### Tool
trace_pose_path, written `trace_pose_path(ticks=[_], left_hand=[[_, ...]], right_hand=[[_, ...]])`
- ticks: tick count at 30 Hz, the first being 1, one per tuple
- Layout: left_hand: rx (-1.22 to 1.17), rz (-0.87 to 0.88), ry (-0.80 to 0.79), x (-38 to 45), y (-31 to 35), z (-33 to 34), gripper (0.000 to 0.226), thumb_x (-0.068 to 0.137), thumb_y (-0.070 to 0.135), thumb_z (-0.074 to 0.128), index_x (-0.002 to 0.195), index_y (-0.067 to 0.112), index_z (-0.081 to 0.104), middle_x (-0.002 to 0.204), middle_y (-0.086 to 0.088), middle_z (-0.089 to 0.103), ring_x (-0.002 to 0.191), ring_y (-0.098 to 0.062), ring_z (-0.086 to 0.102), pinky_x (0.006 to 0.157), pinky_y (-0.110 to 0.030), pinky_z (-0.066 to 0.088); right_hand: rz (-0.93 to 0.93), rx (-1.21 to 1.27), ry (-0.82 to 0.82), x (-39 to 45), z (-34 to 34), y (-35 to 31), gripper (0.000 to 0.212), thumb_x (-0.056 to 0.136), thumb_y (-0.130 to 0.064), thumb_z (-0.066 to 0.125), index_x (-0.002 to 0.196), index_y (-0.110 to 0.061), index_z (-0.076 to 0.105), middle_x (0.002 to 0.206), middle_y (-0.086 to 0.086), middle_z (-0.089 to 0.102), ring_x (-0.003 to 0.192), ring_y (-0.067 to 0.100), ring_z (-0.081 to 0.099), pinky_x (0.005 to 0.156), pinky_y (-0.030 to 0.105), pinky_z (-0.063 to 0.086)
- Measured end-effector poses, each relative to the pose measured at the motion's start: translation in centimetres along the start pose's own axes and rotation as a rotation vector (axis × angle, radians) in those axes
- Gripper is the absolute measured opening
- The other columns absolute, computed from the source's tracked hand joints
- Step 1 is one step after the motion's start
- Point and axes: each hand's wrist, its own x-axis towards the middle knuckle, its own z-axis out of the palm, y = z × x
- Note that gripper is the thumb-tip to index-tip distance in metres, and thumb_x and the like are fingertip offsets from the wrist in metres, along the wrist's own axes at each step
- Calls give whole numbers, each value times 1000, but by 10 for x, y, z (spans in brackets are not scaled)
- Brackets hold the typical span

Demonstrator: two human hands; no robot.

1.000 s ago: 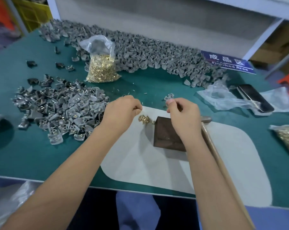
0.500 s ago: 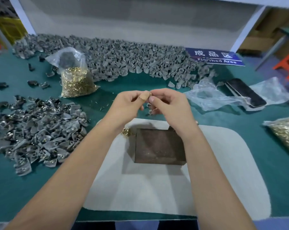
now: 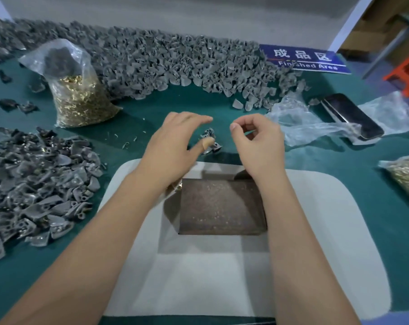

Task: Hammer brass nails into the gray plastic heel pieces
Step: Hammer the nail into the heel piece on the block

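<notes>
The hands, pinched together before, are apart: left hand [image 3: 173, 141] relaxed, right hand [image 3: 257, 141] curled, holding nothing visible.

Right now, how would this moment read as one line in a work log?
left hand: open, over loose heel pieces | right hand: curled, grip unclear | metal block: bare | hammer: unseen

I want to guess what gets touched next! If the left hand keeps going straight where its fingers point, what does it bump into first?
Probably the small gray plastic heel pieces lying on the green table, right by the left hand fingertips. Its thumb seems to touch one, though depth is hard to judge.
</notes>
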Motion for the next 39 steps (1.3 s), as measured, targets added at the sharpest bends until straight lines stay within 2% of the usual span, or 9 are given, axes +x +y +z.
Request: trace_pose_path(ticks=[2,5,13,21,25,27,32,36,39], left_hand=[[43,49,-163,3,-4,3,57,98,45,60,151,30,46,156,3,43,145,-20,31,118,-43,31],[65,58,-235,8,-5,11,59,99,44,60,153,33,41,161,5,38,147,-21,31,116,-47,32],[10,106,-182,13,-8,12,44,96,35,67,138,29,59,134,7,62,119,-20,50,101,-42,44],[-94,96,-126,-2,-9,10,29,96,44,61,119,29,68,115,12,66,106,-11,57,90,-41,51],[-172,46,-94,-4,-9,5,17,100,26,59,113,27,70,106,11,66,92,-8,60,88,-39,52],[-170,26,-115,-4,-8,4,26,98,16,58,119,27,68,112,10,65,96,-8,59,91,-37,51],[-119,38,-176,-2,-6,6,36,103,13,52,138,18,61,131,-1,64,125,-19,55,106,-35,43],[-22,60,-240,-1,-6,6,44,103,9,51,144,24,55,134,2,63,127,-19,52,104,-41,43],[35,64,-235,0,-5,5,41,103,23,56,143,29,55,134,8,62,128,-17,52,100,-42,47]], right_hand=[[27,6,16,0,1,2,13,93,-19,69,84,-28,68,78,-17,67,77,-3,62,72,13,44],[30,-19,-9,1,3,3,8,93,-21,69,86,-25,70,80,-16,68,79,-2,62,72,10,45],[59,-73,-75,3,5,4,12,92,-24,69,82,-31,69,81,-17,68,82,-3,63,73,16,47],[86,-62,-70,2,5,4,10,92,-26,69,83,-31,70,83,-16,70,85,-1,64,78,25,51],[88,-60,-71,2,5,4,10,92,-27,69,82,-31,69,84,-16,70,86,1,65,81,31,55],[91,-61,-72,2,5,4,10,92,-27,69,83,-31,70,85,-16,71,86,1,65,82,31,55],[115,-120,-140,1,5,4,8,91,-33,67,83,-33,69,85,-18,70,81,0,64,74,32,52],[136,-179,-216,1,4,2,7,91,-35,66,85,-34,69,87,-17,72,83,5,66,80,40,57],[147,-191,-226,1,4,1,7,91,-36,66,85,-34,69,88,-16,73,85,8,68,82,42,57]])
